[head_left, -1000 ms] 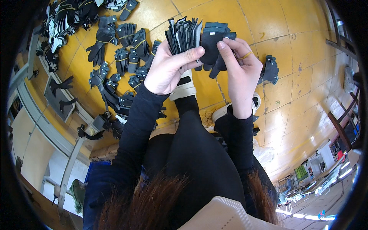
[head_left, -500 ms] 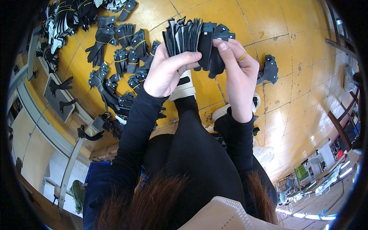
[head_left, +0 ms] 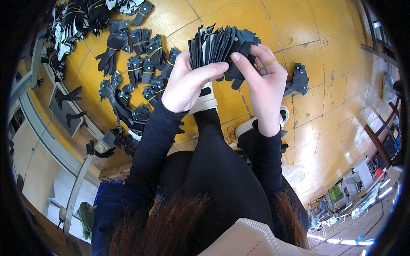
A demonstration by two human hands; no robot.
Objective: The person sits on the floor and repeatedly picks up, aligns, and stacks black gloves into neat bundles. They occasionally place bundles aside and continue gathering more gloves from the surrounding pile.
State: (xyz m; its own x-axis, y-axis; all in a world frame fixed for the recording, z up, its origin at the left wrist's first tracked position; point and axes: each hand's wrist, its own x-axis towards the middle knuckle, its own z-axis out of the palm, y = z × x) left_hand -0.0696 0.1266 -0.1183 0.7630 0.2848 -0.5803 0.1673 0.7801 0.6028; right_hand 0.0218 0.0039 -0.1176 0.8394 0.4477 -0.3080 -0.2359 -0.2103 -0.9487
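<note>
A thick stack of dark cloth pieces (head_left: 213, 48), one pale strip among them, is held up between my two hands over the floor. They are narrow with rounded ends; their exact kind is unclear. My left hand (head_left: 184, 83) is closed round the left side of the stack, thumb lying across its near face. My right hand (head_left: 265, 77) pinches the pieces at the right side between thumb and fingers, and those pieces overlap the rest. A yellow rubber band (head_left: 265, 65) loops round a finger of my right hand. The fingers behind the stack are hidden.
Several banded dark bundles (head_left: 136, 70) lie on the yellow tiled floor (head_left: 239, 17) at the left, with a larger pile (head_left: 70, 25) beyond. Another dark bundle (head_left: 298, 80) lies right of my hands. A metal frame (head_left: 55, 136) runs along the left. My white shoes (head_left: 204, 102) are below the stack.
My right thumb has moved left onto the stack. The pieces that were fanned out at the right are now drawn in against the others, and the stack sits slightly lower and further right.
</note>
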